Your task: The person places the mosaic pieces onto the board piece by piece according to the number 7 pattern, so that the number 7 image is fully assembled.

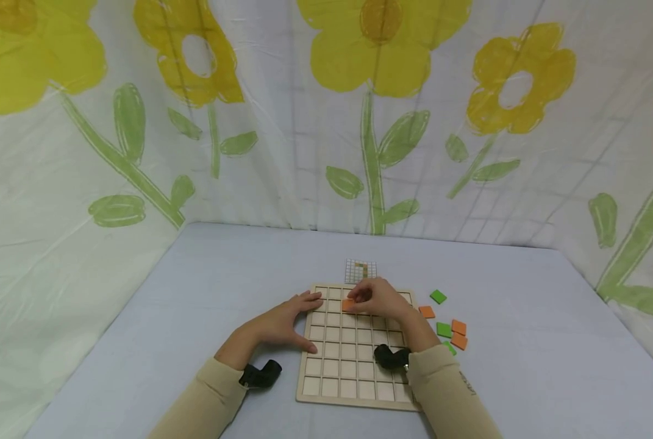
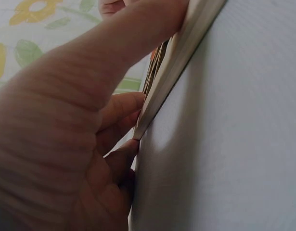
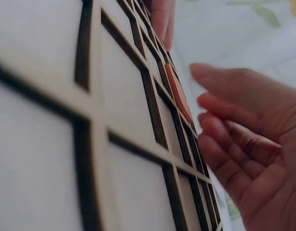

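A light wooden grid board (image 1: 331, 368) lies on the table. My left hand (image 1: 278, 320) rests along its left edge, fingers spread; in the left wrist view, fingertips (image 2: 133, 102) touch the rim. An orange square tile (image 1: 347, 305) sits at a cell in the board's upper part. Over it is my right hand (image 1: 382, 300). In the right wrist view, the loosely curled fingers (image 3: 220, 139) appear just apart from the orange tile (image 3: 178, 94), with nothing seen between them. Part of the board is hidden under the right arm.
A small printed grid card (image 1: 361, 270) with coloured squares lies beyond the board. Right of the board are loose tiles, including green ones (image 1: 438, 297) and orange ones (image 1: 427, 312). A flower-printed curtain (image 1: 282, 171) hangs behind the table.
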{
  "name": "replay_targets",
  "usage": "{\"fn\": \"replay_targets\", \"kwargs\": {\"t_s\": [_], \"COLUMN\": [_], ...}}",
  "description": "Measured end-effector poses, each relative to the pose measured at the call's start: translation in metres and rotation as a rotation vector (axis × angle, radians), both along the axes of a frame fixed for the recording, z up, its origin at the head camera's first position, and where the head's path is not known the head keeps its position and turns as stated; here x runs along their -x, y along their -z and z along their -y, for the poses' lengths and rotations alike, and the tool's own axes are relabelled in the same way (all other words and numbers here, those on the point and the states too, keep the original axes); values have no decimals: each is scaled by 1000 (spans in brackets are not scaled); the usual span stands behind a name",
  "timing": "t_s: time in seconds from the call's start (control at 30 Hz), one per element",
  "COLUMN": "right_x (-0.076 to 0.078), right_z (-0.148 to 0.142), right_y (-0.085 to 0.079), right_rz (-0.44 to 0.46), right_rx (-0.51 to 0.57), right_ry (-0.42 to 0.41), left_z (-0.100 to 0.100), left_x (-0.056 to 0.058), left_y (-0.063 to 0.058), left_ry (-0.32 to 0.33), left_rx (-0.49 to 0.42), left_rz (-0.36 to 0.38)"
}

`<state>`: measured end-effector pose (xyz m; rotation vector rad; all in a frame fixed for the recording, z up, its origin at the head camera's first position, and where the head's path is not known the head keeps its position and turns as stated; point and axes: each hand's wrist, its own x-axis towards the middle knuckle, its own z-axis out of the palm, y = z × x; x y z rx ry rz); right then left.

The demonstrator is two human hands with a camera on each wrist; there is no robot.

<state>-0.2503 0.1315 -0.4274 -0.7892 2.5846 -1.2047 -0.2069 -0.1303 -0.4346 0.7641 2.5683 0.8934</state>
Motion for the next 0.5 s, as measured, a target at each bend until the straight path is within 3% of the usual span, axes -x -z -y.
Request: {"fn": "replay_targets", "kwargs": {"t_s": [0.23,0.5], "right_x": [-4,-15], "right_z": [-11,-32], "right_y": [-14,-27], "right_rz": [32,46], "right_rx": [76,41], "right_ry": [-48,-26], "left_z": [-2,-2], "left_x": [-1,0], "left_y": [-2,-1], "left_ry": [-8,-11], "left_rx": [11,7], "left_rz": [0,-12]}}
